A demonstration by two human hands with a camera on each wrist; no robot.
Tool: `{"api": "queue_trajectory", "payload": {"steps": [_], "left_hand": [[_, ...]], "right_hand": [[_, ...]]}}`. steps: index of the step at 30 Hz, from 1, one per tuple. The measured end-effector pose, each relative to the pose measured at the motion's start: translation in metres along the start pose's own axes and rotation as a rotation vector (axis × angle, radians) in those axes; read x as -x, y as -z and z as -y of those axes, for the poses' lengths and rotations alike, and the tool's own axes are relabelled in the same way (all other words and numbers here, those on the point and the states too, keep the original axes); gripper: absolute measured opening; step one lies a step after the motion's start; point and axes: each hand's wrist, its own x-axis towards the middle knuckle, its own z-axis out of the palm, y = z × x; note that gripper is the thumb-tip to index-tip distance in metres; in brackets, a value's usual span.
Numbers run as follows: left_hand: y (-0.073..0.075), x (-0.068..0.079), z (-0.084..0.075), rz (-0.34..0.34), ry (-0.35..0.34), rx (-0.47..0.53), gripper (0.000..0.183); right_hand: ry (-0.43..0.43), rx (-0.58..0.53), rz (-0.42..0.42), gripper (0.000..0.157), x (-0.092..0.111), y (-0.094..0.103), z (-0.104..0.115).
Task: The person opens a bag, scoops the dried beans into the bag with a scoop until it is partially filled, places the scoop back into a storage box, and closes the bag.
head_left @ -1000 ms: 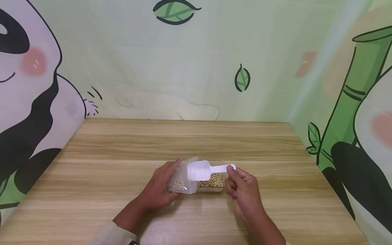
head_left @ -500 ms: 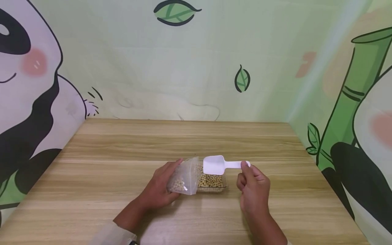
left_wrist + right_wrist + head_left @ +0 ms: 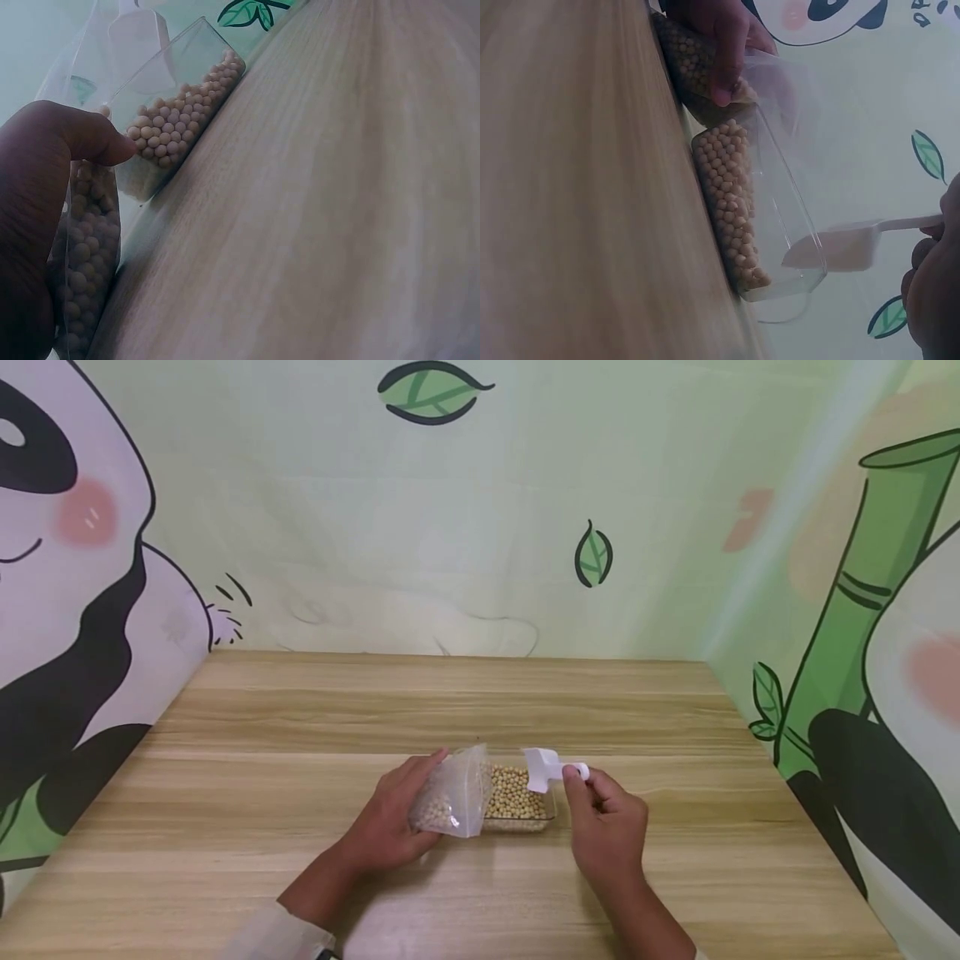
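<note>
My left hand (image 3: 392, 818) grips a clear zip bag (image 3: 453, 793) with soybeans in its lower part, its mouth turned toward the box. Directly right of the bag, a clear rectangular box (image 3: 517, 825) holds a layer of soybeans (image 3: 727, 199). My right hand (image 3: 611, 827) pinches the handle end of a white scoop (image 3: 542, 768) between thumb and fingers. The scoop is tilted over the right part of the box; in the right wrist view its tip overlaps the box's upper rim. In the left wrist view the left thumb (image 3: 105, 142) lies across the bag.
Everything rests on a wood-grain table (image 3: 300, 710). Behind it and along both sides hangs a pale green backdrop (image 3: 337, 527) printed with pandas, leaves and bamboo.
The scoop has gone from beside the bag's mouth to the right over the box, then turned and tilted. The left hand and bag have barely moved.
</note>
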Motion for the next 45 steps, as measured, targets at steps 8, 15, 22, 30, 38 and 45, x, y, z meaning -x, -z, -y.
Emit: {"api": "queue_trajectory", "payload": {"steps": [8, 15, 22, 30, 38, 45], "left_hand": [[0.001, 0.0, -0.001, 0.009, 0.016, -0.01, 0.101], [0.001, 0.0, -0.002, 0.012, 0.025, -0.016, 0.101], [0.0, 0.0, -0.001, 0.001, 0.007, -0.018, 0.101], [0.0, 0.0, -0.002, 0.008, 0.02, -0.019, 0.101], [0.002, 0.0, -0.002, 0.009, 0.026, -0.016, 0.102], [0.001, 0.0, -0.001, 0.002, 0.01, -0.023, 0.099]], "right_hand": [[0.331, 0.154, 0.105, 0.01, -0.001, -0.002, -0.006], [0.464, 0.322, 0.182, 0.032, 0.0, -0.002, -0.009], [0.307, 0.271, 0.106, 0.039, -0.001, -0.002, -0.009], [-0.209, 0.178, 0.058, 0.031, -0.005, 0.0, -0.003], [-0.634, 0.03, 0.1, 0.035, -0.015, 0.003, -0.007], [-0.827, -0.197, 0.163, 0.03, -0.018, 0.005, -0.007]]}}
